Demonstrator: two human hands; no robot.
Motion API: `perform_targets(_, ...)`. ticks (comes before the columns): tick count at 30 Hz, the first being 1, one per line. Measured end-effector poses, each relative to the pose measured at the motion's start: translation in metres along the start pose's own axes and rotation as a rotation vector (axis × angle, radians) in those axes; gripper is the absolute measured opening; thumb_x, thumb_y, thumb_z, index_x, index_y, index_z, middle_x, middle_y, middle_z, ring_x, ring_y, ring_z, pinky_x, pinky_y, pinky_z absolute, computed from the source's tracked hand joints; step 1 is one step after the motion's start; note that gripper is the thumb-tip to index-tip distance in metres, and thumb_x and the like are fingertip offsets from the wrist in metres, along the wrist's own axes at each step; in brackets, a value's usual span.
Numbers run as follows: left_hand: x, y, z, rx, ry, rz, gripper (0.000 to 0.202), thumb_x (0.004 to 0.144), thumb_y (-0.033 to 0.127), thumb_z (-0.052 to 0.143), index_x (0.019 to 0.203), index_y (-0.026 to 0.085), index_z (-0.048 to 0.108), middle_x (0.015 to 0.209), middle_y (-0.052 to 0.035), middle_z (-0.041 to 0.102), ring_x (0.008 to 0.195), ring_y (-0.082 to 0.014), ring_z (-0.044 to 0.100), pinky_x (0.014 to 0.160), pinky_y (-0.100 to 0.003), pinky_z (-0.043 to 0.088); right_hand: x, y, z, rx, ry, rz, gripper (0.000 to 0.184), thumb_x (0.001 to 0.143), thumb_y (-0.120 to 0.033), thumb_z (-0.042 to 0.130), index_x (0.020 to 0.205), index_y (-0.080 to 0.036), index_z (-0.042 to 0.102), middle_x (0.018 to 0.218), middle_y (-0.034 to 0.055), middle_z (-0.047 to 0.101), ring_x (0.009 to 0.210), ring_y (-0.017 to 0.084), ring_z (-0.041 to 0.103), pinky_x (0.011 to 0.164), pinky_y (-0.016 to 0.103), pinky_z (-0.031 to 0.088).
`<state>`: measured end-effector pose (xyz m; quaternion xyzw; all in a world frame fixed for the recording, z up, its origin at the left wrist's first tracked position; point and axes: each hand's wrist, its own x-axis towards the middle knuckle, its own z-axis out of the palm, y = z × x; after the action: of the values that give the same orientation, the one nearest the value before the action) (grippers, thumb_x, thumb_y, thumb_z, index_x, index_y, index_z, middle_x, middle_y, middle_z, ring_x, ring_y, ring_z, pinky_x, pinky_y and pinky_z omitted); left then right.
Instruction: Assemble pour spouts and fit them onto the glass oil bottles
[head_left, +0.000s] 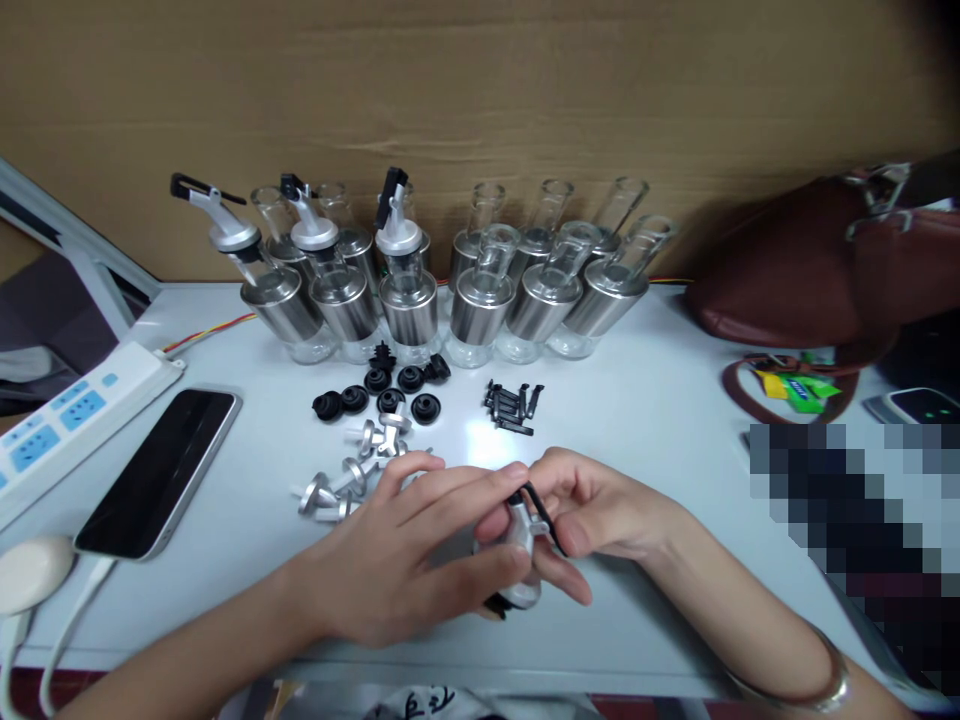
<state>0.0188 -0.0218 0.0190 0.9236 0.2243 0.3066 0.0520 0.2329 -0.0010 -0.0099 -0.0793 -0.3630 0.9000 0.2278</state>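
Here's the table [637,430], a pale, smooth top — and it's busy! Glass bottles [481,315] with metal sleeves stand upright in two rows along the back. Just in front of them sit black stoppers [391,401], with silver spouts [394,433] heaped nearer the front edge and little black levers [508,405] bunched to the right. Over on the left — a dark-screened phone [161,470] beside a white power strip [139,375]. Far right, a brown bag [787,260] slumps behind bright wrappers [802,390].
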Motion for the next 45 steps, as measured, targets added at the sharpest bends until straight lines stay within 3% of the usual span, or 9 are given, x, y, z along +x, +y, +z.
perform_targets(6,0.006,0.005,-0.001,-0.012,0.008,-0.027,0.023,0.099,0.022,0.038,0.112,0.027,0.057,0.101,0.0008,0.071,0.099,-0.0104,0.059,0.093,-0.026,0.035,0.004,0.003,0.001,0.079,0.078,0.019,0.036,0.062,-0.026,0.086,0.090,-0.007,0.074,0.068,0.0025,0.067,0.048,0.003,0.053,0.047,0.011,0.044)
perform_targets(10,0.005,0.007,0.001,-0.029,0.014,-0.044,0.029,0.100,0.023,0.035,0.124,0.027,0.051,0.098,0.0007,0.071,0.096,-0.0107,0.060,0.094,-0.026,0.036,0.004,0.004,0.003,0.099,0.087,0.039,0.035,0.057,-0.024,0.088,0.086,-0.008,0.075,0.068,0.0013,0.066,0.053,0.004,0.056,0.052,0.011,0.047)
perform_targets(16,0.004,0.001,-0.001,-0.004,0.011,0.026,0.021,0.095,0.018,0.045,0.111,0.024,0.057,0.101,-0.0005,0.069,0.096,-0.0123,0.058,0.093,-0.028,0.037,0.008,-0.001,0.007,-0.045,0.120,-0.017,0.038,0.059,-0.034,0.087,0.086,-0.010,0.075,0.073,0.0013,0.063,0.063,0.008,0.056,0.061,0.018,0.049)
perform_targets(21,-0.001,-0.005,0.004,0.037,0.048,0.047,0.016,0.093,0.020,0.049,0.106,0.024,0.055,0.120,-0.0083,0.061,0.115,-0.0163,0.052,0.092,-0.033,0.040,0.010,-0.008,0.011,-0.197,0.162,-0.132,0.032,0.066,-0.039,0.083,0.083,-0.013,0.074,0.083,0.0021,0.061,0.083,0.011,0.057,0.077,0.020,0.047)
perform_targets(26,-0.006,-0.005,0.005,0.051,0.067,0.027,0.030,0.085,0.021,0.060,0.113,0.025,0.053,0.129,-0.0104,0.053,0.124,-0.0203,0.046,0.096,-0.036,0.042,0.006,-0.004,0.016,-0.232,0.274,0.000,0.044,0.068,-0.050,0.078,0.081,-0.009,0.069,0.070,0.0018,0.060,0.063,0.009,0.052,0.059,0.019,0.042)
perform_targets(33,-0.001,-0.008,0.002,0.053,0.059,0.052,0.024,0.088,0.022,0.057,0.111,0.023,0.052,0.124,-0.0109,0.058,0.121,-0.0206,0.049,0.094,-0.037,0.043,0.008,-0.002,0.020,-0.132,0.291,-0.043,0.041,0.078,-0.049,0.070,0.077,-0.009,0.063,0.068,0.0022,0.058,0.057,0.009,0.050,0.054,0.021,0.038)
perform_targets(37,-0.003,-0.011,0.003,0.014,0.111,-0.055,0.017,0.094,0.021,0.046,0.111,0.022,0.051,0.113,-0.0080,0.063,0.110,-0.0195,0.055,0.094,-0.038,0.041,0.009,-0.002,0.017,0.066,0.262,-0.029,0.036,0.085,-0.041,0.061,0.070,-0.009,0.056,0.062,0.0030,0.055,0.047,0.008,0.046,0.049,0.022,0.034)
perform_targets(40,-0.006,-0.012,0.006,0.041,0.136,-0.136,0.021,0.096,0.031,0.045,0.110,0.017,0.051,0.098,-0.0076,0.065,0.097,-0.0202,0.056,0.087,-0.036,0.040,0.008,-0.001,0.015,0.020,0.211,0.060,0.037,0.090,-0.042,0.052,0.072,-0.010,0.054,0.052,0.0002,0.052,0.037,0.005,0.036,0.040,0.020,0.027)
perform_targets(45,-0.004,-0.011,0.009,0.095,0.047,-0.131,0.038,0.096,0.050,0.034,0.094,0.017,0.053,0.078,-0.0020,0.061,0.078,-0.0169,0.054,0.077,-0.032,0.035,0.007,0.001,0.016,-0.083,0.136,0.235,0.042,0.093,-0.047,0.043,0.076,-0.011,0.056,0.042,-0.0047,0.046,0.030,0.005,0.030,0.032,0.018,0.022)
